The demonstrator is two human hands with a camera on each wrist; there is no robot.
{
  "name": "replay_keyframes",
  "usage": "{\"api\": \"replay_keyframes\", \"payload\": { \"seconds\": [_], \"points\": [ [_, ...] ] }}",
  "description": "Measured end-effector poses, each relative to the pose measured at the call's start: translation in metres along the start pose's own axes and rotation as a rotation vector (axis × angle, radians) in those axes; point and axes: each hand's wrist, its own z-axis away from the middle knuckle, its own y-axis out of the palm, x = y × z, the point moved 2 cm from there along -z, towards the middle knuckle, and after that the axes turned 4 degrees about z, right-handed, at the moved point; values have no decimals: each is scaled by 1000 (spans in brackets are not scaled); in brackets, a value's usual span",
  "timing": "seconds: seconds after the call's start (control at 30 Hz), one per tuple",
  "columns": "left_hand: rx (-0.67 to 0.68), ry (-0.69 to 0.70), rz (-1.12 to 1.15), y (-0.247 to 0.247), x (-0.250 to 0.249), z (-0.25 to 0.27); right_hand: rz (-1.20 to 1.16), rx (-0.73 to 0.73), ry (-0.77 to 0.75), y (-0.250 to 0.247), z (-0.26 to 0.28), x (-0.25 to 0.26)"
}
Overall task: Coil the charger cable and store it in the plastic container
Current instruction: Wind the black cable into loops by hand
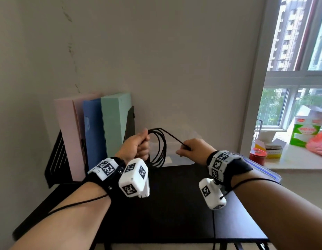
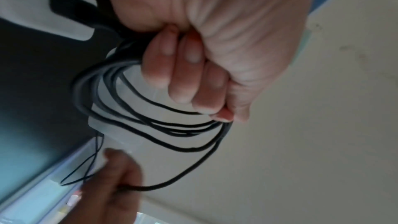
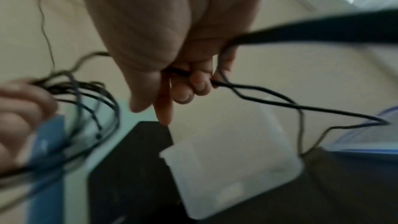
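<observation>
Nearest, the black table (image 1: 171,204) lies bare between the two forearms, its near edge low in the head view, which leaves free surface for setting things down.

Above it, the left hand (image 1: 136,147) is curled tight round the top of the gathered loops of the charger cable (image 1: 161,148). It appears to serve as the fixed anchor, so that the hanging rings stay the same size and do not spring apart. In the left wrist view the fingers (image 2: 189,77) wrap the bundle and several loops sag below them.

To the right, the right hand (image 1: 191,148) pinches the free run of cable, which stretches up and left in a taut line to the left hand. Holding it taut probably keeps the next turn neat. Coiling looks well along but not finished, since loose cable trails from the right hand in the right wrist view.

Just beyond and below the hands stands the clear plastic container (image 1: 176,159), open at the top. The coil hangs right over its near left part, so lowering it in seems a short move. The lid (image 1: 261,168) lies on the right.

Farther left, upright folders (image 1: 95,134) stand close to the left hand and limit sideways swing. At the far right, the windowsill (image 1: 292,161) carries boxes and a tin.
</observation>
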Motion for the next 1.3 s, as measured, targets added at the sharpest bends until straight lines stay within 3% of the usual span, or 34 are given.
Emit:
{"api": "replay_keyframes", "payload": {
  "seconds": [0.13,0.23,0.33,0.53,0.67,0.8,1.0,1.3],
  "points": [
    [-57,85,168,-17,-19,0,176,-19,167,-1,9,-42],
    [-121,108,169,-28,-21,-1,379,-43,311,-7,14,-61],
    [-158,96,148,-28,-12,-3,473,33,371,-5,12,-59],
    [-165,63,242,-22,-3,-10,201,35,151,14,7,-22],
    [-124,28,269,-15,0,-9,542,-67,70,9,13,-3],
    [-105,51,192,-11,5,-10,693,-150,41,3,11,13],
    [-131,47,123,-4,11,-10,771,-171,-31,0,11,37],
    [-132,122,-15,16,20,-10,715,-54,-435,8,24,65]
  ]
}}
